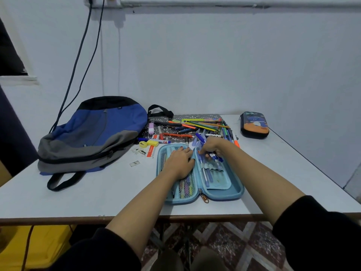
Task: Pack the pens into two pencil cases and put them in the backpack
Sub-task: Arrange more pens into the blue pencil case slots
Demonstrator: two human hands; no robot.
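Blue pens (214,158) gripped in your right hand (212,146), left hand (178,163) flat on the open pencil case (234,194); shove them together and they'll jam the loops (210,167).

on the table (273,182) the open pencil case (237,189) lies before the pen pile (197,126), backpack (93,133) left, closed case (254,125) right.

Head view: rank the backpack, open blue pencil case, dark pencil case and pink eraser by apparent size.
backpack
open blue pencil case
dark pencil case, farther away, so unsure
pink eraser
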